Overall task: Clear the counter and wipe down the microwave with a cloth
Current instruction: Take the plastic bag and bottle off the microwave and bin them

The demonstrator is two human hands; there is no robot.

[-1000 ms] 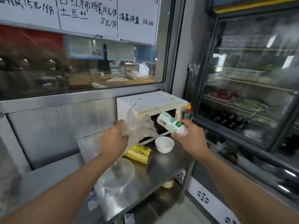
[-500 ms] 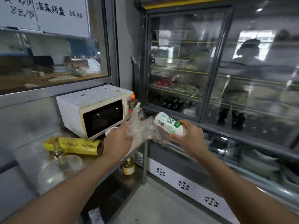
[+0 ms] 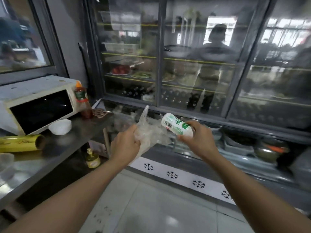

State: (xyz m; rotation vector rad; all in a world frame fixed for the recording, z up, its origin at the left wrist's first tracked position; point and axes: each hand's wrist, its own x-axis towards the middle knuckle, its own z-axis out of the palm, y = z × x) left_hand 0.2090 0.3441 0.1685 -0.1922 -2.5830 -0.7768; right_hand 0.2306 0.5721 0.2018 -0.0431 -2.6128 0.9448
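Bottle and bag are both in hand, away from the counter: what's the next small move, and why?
Probably slip the bottle into the clear bag. The right hand holds it tilted, base toward the bag, which the left hand grips bunched beside it. Both are off the counter, where the bowl and yellow roll remain to clear.

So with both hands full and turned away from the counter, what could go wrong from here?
The right hand pinches the white bottle near one end, tilted, so it may slip. The crumpled plastic bag bunched in the left hand could shed scraps onto the floor. The white bowl near the counter edge could get knocked later.
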